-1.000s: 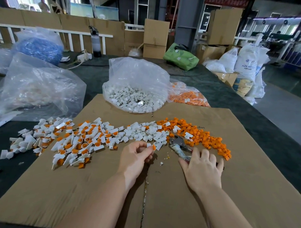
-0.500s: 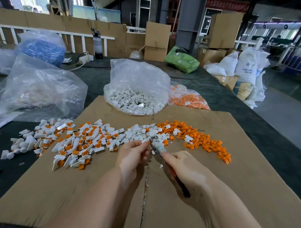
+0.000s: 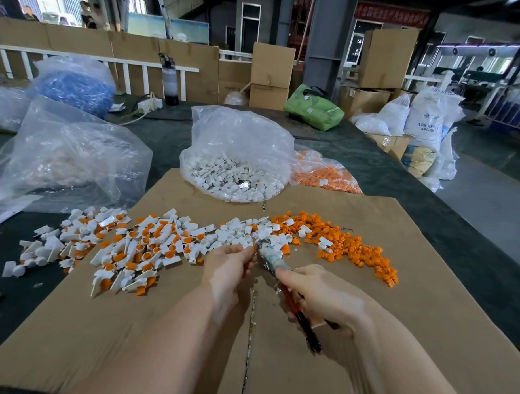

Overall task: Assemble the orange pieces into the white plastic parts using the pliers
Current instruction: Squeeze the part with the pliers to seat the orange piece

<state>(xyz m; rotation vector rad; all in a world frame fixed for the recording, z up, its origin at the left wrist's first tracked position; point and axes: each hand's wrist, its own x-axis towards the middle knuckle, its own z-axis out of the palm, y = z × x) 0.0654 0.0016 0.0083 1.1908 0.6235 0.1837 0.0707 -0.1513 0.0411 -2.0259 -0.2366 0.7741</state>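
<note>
My right hand [image 3: 323, 293] grips the pliers [image 3: 272, 260] by their red and black handles, jaws pointing up and left. My left hand [image 3: 228, 265] pinches a small part at its fingertips, right at the pliers' jaws; the part is mostly hidden by the fingers. Loose orange pieces [image 3: 348, 247] lie in a band to the right on the cardboard sheet [image 3: 395, 334]. Bare white plastic parts [image 3: 245, 233] sit in the middle. To the left spreads a heap of white parts with orange pieces in them [image 3: 133, 251].
A clear bag of white parts [image 3: 236, 172] stands at the cardboard's far edge, with a bag of orange pieces [image 3: 324, 175] beside it on the right. A large crumpled clear bag [image 3: 71, 160] lies at the left. Cardboard boxes and white sacks stand beyond the table.
My right hand picked the pliers up from the cardboard and brought their jaws to the part in my left fingertips. My left hand stayed near the white parts.
</note>
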